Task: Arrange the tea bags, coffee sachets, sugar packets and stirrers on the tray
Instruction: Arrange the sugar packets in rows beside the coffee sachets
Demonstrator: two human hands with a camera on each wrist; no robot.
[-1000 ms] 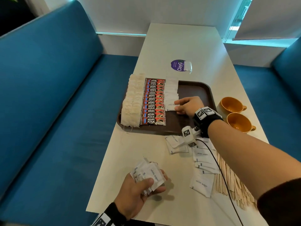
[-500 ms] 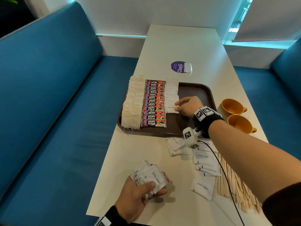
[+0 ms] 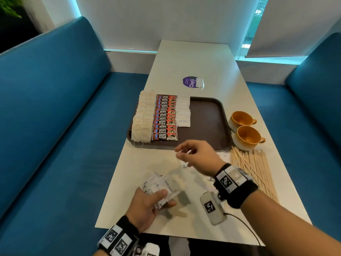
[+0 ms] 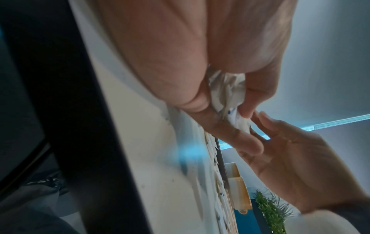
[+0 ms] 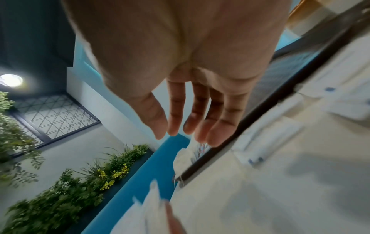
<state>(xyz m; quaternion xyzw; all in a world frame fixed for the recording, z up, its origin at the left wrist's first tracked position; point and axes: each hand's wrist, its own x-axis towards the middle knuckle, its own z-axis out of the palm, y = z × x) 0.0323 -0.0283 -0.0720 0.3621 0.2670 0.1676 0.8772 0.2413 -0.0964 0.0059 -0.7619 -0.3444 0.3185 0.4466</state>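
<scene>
White table: left hand grips blurred sugar packets; right hand hovers slack-fingered, hiding loose ones.

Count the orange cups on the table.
2. Both stand on the table just right of the brown tray: the far orange cup and the near orange cup beside it. None appear hidden.

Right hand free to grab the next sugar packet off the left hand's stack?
Probably yes. The right hand is empty, fingers loose, hovering just above the sugar packets that the left hand grips. Nothing lies between them, and the top packet faces it.
</scene>
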